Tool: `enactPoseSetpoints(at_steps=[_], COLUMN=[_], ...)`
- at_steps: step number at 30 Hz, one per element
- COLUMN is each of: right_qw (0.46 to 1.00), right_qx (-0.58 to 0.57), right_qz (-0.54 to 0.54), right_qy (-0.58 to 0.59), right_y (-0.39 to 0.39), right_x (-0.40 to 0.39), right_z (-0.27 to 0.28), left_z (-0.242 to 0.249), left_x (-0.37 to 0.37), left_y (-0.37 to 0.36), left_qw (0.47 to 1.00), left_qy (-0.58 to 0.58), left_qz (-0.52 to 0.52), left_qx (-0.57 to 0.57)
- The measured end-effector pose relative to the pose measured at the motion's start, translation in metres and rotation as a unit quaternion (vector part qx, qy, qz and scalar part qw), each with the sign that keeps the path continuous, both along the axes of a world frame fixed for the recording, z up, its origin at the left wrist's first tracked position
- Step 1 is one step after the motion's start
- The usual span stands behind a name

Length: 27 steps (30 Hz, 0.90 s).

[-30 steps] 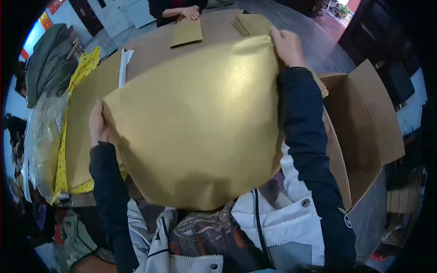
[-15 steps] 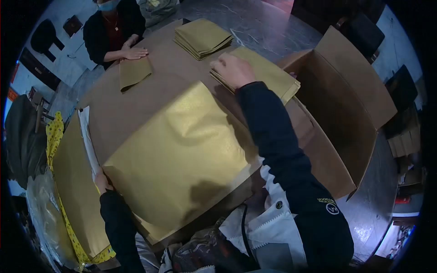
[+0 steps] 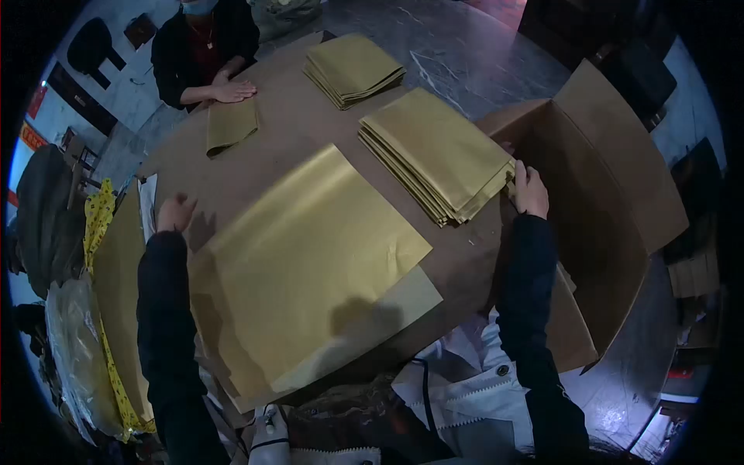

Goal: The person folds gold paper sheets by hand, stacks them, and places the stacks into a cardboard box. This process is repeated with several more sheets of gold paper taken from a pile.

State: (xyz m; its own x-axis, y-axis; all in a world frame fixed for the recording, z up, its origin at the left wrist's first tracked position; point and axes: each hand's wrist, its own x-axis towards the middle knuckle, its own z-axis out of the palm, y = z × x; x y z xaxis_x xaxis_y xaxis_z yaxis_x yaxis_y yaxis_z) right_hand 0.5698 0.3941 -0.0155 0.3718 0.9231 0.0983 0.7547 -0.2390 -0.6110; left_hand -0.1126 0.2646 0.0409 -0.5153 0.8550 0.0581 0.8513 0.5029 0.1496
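Note:
A large gold paper sheet (image 3: 310,248) lies flat on the brown table (image 3: 294,128) in front of me, on top of more sheets. My left hand (image 3: 175,212) hovers with fingers apart over the table near the sheet's far left corner. My right hand (image 3: 530,189) rests at the right edge of a stack of folded gold sheets (image 3: 438,151), fingers touching its corner beside the open cardboard box (image 3: 612,186).
A second stack of folded gold sheets (image 3: 353,68) lies farther back. Across the table a person's hands (image 3: 231,90) press on a folded gold piece (image 3: 230,124). A pile of gold sheets with yellow cloth (image 3: 105,256) sits at the left.
The sheet has been laid flat. My right hand left the top of the folded stack and moved to its right edge. My left hand came out from under the sheet to the far left corner.

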Motion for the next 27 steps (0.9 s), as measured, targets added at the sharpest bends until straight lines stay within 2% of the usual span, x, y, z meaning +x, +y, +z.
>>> enactPoseSetpoints(at_steps=[2,3,4,5,6,8,10,11,12,14,16,18,19,21,22,23,24,25,26,27], right_qw=[0.998,0.999,0.999,0.999,0.999,0.999,0.997,0.996,0.997,0.997,0.994,0.995,0.994,0.991,0.987,0.992,0.992,0.980,0.962,0.955], right_qx=[-0.053,-0.049,-0.046,-0.044,-0.036,-0.035,-0.042,-0.043,-0.069,-0.047,-0.056,-0.043,-0.042,-0.026,-0.006,0.038,0.039,0.075,0.110,0.113], right_qz=[0.011,0.012,0.014,0.018,0.019,0.020,0.049,0.063,0.042,0.052,0.070,0.064,0.064,0.093,0.125,0.083,0.078,0.116,0.152,0.163], right_qy=[-0.008,-0.008,0.004,0.014,0.023,0.024,0.034,0.054,0.010,0.038,0.057,0.065,0.080,0.092,0.101,0.091,0.091,0.145,0.197,0.220], right_y=[-0.001,-0.002,-0.002,-0.003,-0.003,-0.004,0.000,0.003,0.004,0.001,-0.002,-0.004,-0.003,-0.007,-0.010,-0.005,-0.008,-0.011,-0.017,-0.024], right_x=[-0.001,-0.004,-0.007,-0.009,-0.009,-0.014,-0.014,-0.015,-0.020,-0.029,-0.032,-0.036,-0.036,-0.040,-0.039,-0.032,-0.033,-0.037,-0.042,-0.049], right_z=[-0.008,-0.010,-0.011,-0.013,-0.014,-0.013,-0.021,-0.026,-0.024,-0.019,-0.010,-0.011,-0.009,0.002,0.005,-0.022,-0.019,-0.011,-0.002,0.013], left_z=[0.004,0.022,0.024,0.017,0.014,-0.019,-0.005,0.002,-0.005,-0.038,-0.037,-0.038,-0.040,-0.040,-0.040,-0.041,-0.041,-0.034,-0.027,-0.030], left_x=[0.065,0.133,0.168,0.203,0.241,0.275,0.313,0.322,0.322,0.321,0.321,0.317,0.314,0.311,0.310,0.307,0.306,0.310,0.313,0.314], left_y=[0.083,0.109,0.137,0.160,0.176,0.223,0.220,0.217,0.224,0.241,0.242,0.242,0.240,0.238,0.235,0.232,0.228,0.219,0.208,0.207], left_qw=[0.971,0.962,0.942,0.905,0.877,0.894,0.897,0.899,0.899,0.922,0.928,0.904,0.904,0.902,0.901,0.890,0.876,0.860,0.817,0.816], left_qy=[-0.176,-0.187,-0.174,-0.316,-0.389,-0.306,-0.328,-0.344,-0.345,-0.266,-0.232,-0.325,-0.325,-0.303,-0.304,-0.349,-0.391,-0.433,-0.516,-0.516], left_qz=[-0.149,-0.191,-0.283,-0.283,-0.281,-0.324,-0.296,-0.270,-0.271,-0.279,-0.286,-0.276,-0.276,-0.277,-0.279,-0.260,-0.240,-0.219,-0.215,-0.216], left_qx=[0.062,0.061,0.046,0.032,0.023,0.048,0.027,0.002,0.012,0.024,0.062,-0.038,-0.043,-0.132,-0.134,-0.140,-0.148,-0.156,-0.142,-0.147])
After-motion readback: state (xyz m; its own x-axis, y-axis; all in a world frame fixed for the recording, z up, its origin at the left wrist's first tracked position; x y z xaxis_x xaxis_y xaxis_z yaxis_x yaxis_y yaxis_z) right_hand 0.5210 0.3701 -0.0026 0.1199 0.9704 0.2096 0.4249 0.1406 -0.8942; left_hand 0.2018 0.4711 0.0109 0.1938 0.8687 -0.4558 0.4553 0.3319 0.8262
